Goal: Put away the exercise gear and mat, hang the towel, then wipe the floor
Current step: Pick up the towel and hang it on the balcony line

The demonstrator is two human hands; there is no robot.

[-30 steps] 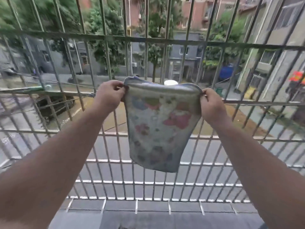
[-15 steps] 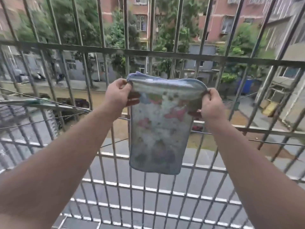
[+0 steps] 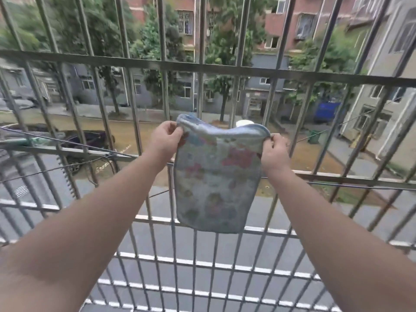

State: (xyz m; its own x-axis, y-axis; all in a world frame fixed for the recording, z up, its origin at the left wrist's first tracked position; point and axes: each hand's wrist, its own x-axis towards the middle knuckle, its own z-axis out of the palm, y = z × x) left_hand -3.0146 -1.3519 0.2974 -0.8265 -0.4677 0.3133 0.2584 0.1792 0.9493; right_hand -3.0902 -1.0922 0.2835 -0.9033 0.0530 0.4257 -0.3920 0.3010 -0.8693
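A: What kind of place is this showing?

B: A home, at an upstairs balcony or window. A metal security grille (image 3: 225, 69) is enclosing the opening.

A: What is indicating a residential area?

B: Brick apartment blocks (image 3: 292, 23) and trees (image 3: 157, 41) are standing opposite, and a dark car (image 3: 90, 138) is sitting on the wet street (image 3: 139, 122) far below.

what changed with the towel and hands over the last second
Little changed. The view tipped upward, so more of the buildings shows beyond the metal grille. The towel hangs in much the same spot, perhaps slightly higher against the bars. Nothing was taken hold of or let go: the left hand and right hand still pinch its top corners, stretched between them, not yet draped on any bar.
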